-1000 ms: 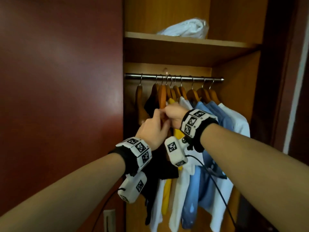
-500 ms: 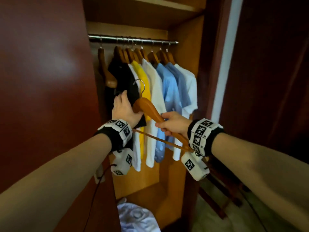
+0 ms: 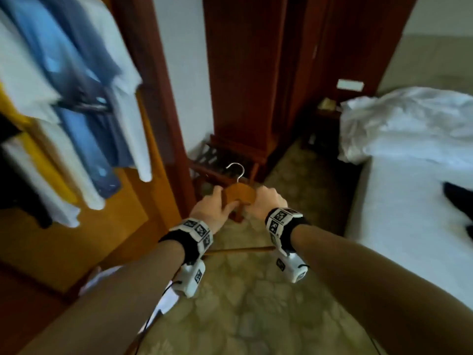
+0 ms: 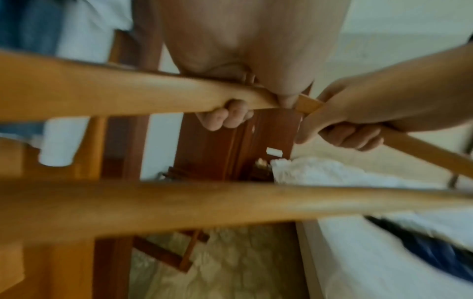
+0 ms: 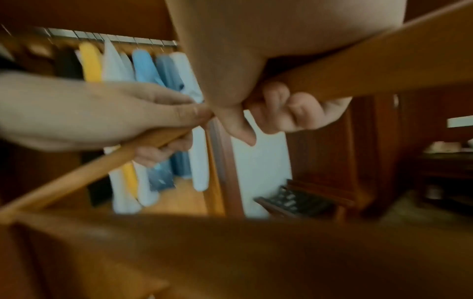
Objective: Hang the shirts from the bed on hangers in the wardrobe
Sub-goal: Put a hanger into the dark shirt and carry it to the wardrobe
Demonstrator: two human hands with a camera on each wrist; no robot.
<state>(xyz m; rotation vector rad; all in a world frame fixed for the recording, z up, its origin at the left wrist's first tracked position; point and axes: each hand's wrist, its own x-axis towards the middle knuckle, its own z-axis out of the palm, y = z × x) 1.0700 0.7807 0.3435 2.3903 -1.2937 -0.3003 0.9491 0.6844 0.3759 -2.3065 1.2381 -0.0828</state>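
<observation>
Both wrists are hiding the hanger's (image 3: pixel 239 196) ends; its hook is pointing away, bar lying crosswise. Left hand (image 3: pixel 213 210) and right hand (image 3: pixel 267 202) are gripping its shoulders.

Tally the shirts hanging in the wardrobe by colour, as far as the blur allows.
white shirts: 3
blue shirts: 2
yellow shirt: 1
black shirt: 1
Total: 7. Motion blur makes the white count the least certain.
</observation>
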